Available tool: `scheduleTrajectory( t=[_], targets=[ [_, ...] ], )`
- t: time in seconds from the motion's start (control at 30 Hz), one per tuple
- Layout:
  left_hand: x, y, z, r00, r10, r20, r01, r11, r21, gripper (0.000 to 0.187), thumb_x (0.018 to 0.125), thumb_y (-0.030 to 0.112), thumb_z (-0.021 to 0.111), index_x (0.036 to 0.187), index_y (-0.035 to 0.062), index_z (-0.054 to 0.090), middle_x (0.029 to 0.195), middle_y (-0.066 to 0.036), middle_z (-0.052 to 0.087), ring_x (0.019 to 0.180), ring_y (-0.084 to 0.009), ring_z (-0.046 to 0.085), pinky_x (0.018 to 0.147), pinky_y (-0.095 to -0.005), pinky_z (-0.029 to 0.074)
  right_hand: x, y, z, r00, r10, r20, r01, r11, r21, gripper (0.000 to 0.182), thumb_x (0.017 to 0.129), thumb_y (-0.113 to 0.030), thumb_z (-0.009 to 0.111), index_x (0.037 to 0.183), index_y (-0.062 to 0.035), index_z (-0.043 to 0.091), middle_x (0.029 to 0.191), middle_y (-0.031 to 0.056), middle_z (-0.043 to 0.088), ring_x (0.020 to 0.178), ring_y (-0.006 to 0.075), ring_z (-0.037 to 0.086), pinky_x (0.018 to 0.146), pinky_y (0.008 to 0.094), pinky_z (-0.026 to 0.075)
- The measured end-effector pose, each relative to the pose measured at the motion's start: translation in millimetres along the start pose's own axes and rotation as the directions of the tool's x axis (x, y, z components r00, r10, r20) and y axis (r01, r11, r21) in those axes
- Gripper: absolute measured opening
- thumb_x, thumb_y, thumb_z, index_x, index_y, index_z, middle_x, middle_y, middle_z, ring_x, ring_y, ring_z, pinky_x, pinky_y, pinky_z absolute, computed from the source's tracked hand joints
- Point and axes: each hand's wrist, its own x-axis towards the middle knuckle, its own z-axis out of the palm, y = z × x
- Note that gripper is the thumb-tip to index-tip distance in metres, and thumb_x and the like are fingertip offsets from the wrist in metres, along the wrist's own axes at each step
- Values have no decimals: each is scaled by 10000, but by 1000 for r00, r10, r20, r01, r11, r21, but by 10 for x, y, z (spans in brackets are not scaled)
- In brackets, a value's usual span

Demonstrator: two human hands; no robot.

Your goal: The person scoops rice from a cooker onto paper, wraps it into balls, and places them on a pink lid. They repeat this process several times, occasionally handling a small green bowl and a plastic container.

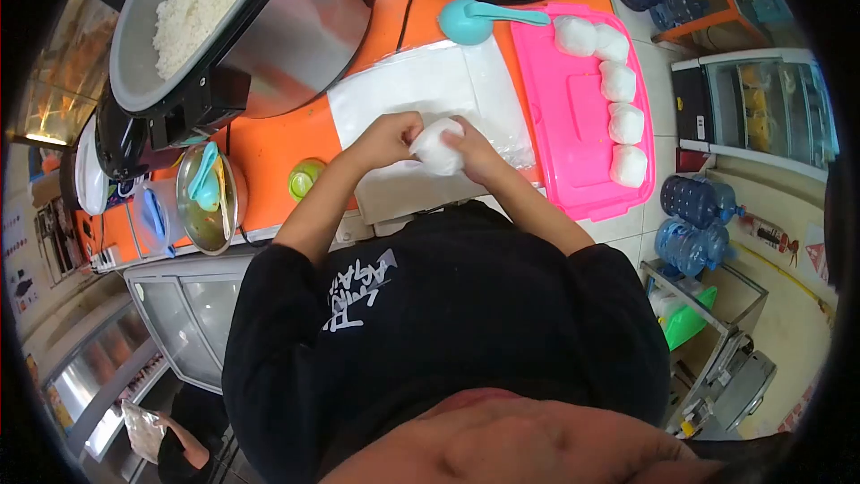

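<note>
Between my two hands, over the sheets, is a round white wrapped rice bundle (436,149). My right hand (477,154) curls round its right side. My left hand (392,139) is closed at its left edge, fingers pinching the wrapping; the fingertips are partly hidden. Below lies a stack of white wrapping sheets (385,94) with clear plastic at its edges. On a pink tray-like lid (560,148) to the right, several similar white bundles (626,123) sit along the far side. A turquoise rice scoop (468,21) rests with its handle on the lid's corner.
A large open rice cooker (296,36) full of white rice (210,4) stands at the left. Near it are a metal bowl (235,206) with turquoise utensils and a small green container (305,181). Water jugs (690,200) stand at right. Another person's hand (184,439) shows lower left.
</note>
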Motion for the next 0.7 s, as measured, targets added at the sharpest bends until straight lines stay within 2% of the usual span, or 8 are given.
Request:
scheduleTrajectory(
  t=[0.07,0.13,0.23,0.33,0.37,0.43,0.53,0.7],
  targets=[
    [-24,104,108,984,-13,-178,-102,779,-618,223,602,67,710,655,75,494,775,-46,572,688,-160,512,635,-262,420,-22,224,-59,871,-157,466,-421,254,871,593,794,-537,497,1161,-74,452,1111,118,516,989,260,520,840,419,420],
    [29,386,128,951,140,-275,-252,868,-429,232,599,106,739,671,79,520,938,-62,575,794,-182,513,647,-253,427,-222,-42,-27,887,-197,417,-293,456,840,621,784,-619,418,1166,-131,463,1119,95,515,1027,264,501,885,472,382],
    [179,524,267,881,120,-457,-173,982,-75,258,647,170,715,869,104,602,1204,-114,464,1043,-275,443,836,-362,391,-307,-368,-117,917,250,310,-306,-58,950,591,767,-641,412,1120,-176,504,1060,87,548,987,269,517,852,490,397],
    [176,722,424,908,205,-365,-156,975,158,411,697,205,668,1083,135,549,1221,-135,447,1072,-312,434,910,-412,335,-206,42,-571,984,140,111,-120,58,991,543,771,-611,445,1104,-189,514,1007,85,569,993,284,530,826,500,426],
    [130,738,479,940,193,-281,-136,968,211,524,729,210,629,1218,147,452,1240,-153,426,1113,-335,411,936,-412,320,-190,-254,-730,963,-218,-156,258,592,764,531,781,-576,475,1104,-157,517,979,84,587,953,299,560,794,473,461],
    [13,724,599,940,150,-306,-107,982,154,489,733,194,622,1192,126,469,1228,-161,435,1115,-338,414,939,-407,323,-53,-356,-1211,846,-284,-452,334,942,34,564,794,-551,487,1106,-82,507,997,112,586,892,303,582,748,448,477],
    [-192,532,754,949,13,-315,-10,1000,13,431,740,163,606,1149,85,493,1197,-178,458,1115,-342,426,941,-398,335,111,-267,-1898,680,78,-729,202,936,287,627,786,-545,516,1102,-4,492,1021,143,580,859,307,593,740,435,479],
    [-565,487,693,949,-126,-289,94,988,-124,368,744,125,587,1096,48,510,1141,-189,493,1093,-341,454,936,-380,355,227,-413,-2041,650,-218,-728,-624,394,-675,532,740,-373,641,1056,31,503,1005,232,557,912,362,551,739,418,469]
  ],
)
